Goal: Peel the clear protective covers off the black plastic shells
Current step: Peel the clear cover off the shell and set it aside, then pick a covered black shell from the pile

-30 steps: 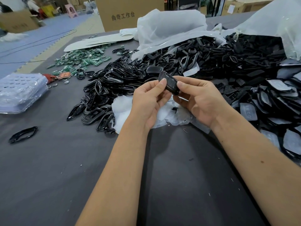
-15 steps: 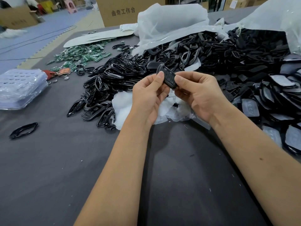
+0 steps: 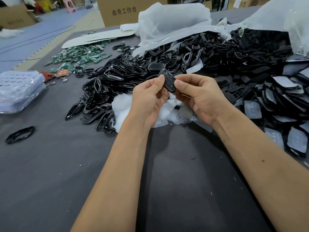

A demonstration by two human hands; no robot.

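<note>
A small black plastic shell (image 3: 167,81) with button openings is held above the table between both hands. My left hand (image 3: 148,101) pinches its left edge with thumb and fingers. My right hand (image 3: 199,97) grips its right side, thumb on top. Under the hands lies a heap of peeled clear covers (image 3: 123,108). A large pile of black shells and frames (image 3: 192,56) spreads behind. At the right lie shells that still carry clear covers (image 3: 282,101).
Green circuit boards (image 3: 80,57) lie at the back left. A stack of clear plastic trays (image 3: 18,91) sits at the left edge, and a lone black frame (image 3: 20,133) lies near it. White plastic bags (image 3: 172,20) and a cardboard box (image 3: 127,10) stand behind.
Both hands have lifted the shell slightly and turned it, so its buttoned face shows more. The grip of both hands stays the same.
</note>
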